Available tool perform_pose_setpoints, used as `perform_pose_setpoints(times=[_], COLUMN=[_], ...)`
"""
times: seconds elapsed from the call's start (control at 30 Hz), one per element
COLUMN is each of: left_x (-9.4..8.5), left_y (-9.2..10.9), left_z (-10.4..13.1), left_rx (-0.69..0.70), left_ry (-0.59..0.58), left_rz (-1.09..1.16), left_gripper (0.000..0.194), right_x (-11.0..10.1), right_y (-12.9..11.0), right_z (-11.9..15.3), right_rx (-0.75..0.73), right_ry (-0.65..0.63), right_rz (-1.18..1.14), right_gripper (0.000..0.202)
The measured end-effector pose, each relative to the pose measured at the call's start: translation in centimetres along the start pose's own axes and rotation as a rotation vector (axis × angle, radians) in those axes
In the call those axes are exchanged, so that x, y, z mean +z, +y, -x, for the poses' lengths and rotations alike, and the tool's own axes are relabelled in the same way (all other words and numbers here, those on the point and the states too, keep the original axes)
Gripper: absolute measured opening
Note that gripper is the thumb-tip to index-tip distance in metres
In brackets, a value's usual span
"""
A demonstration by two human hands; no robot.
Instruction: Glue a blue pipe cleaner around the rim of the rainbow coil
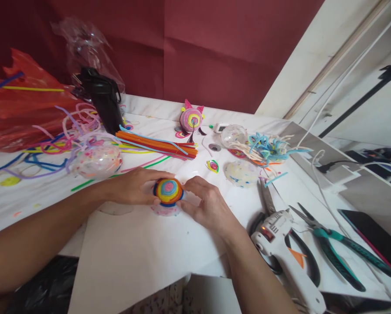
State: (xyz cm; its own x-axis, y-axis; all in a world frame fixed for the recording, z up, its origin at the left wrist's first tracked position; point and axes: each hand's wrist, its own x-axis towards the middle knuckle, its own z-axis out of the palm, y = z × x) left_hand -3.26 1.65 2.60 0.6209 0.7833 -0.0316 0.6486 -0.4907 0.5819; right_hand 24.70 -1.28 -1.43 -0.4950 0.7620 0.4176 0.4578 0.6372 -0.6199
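Over the white marbled worktop [195, 168], left hand [136, 185] and right hand [208, 203] both have half-curled grips, pinching a fuzzy rainbow-coiled dome [169, 191] from opposite sides.

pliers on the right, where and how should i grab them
Probably best by the green-and-black handles, with the right hand coming from the lower right: they splay that way, while the pointed tips face up-left, away from the person.
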Motion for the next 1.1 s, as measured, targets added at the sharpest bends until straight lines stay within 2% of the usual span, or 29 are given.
perform_pose_setpoints(times=[0.2,0.4,0.67,0.8,1.1], left_x=[0.6,1.7,4.5,4.7,5.1], left_y=[0.9,1.3,0.9,1.0,0.9], left_z=[0.2,0.7,0.6,0.6,0.8], left_rx=[-0.034,-0.010,0.019,0.044,0.013], left_ry=[-0.012,0.049,0.249,0.261,0.299], left_rz=[-0.088,-0.103,-0.174,-0.194,-0.257], left_gripper=[0.076,0.076,0.065,0.055,0.063], right_x=[0.0,0.2,-0.1,-0.3,-1.0], right_y=[-0.6,-0.9,-1.4,-1.4,-1.1], right_z=[0.0,-0.2,-0.3,-0.4,-0.3], right_rx=[0.034,0.075,0.129,0.150,0.168], right_ry=[0.001,0.006,-0.009,-0.028,-0.065], right_rz=[0.012,-0.002,-0.024,-0.031,-0.094], right_gripper=[0.021,0.022,0.023,0.026,0.034])
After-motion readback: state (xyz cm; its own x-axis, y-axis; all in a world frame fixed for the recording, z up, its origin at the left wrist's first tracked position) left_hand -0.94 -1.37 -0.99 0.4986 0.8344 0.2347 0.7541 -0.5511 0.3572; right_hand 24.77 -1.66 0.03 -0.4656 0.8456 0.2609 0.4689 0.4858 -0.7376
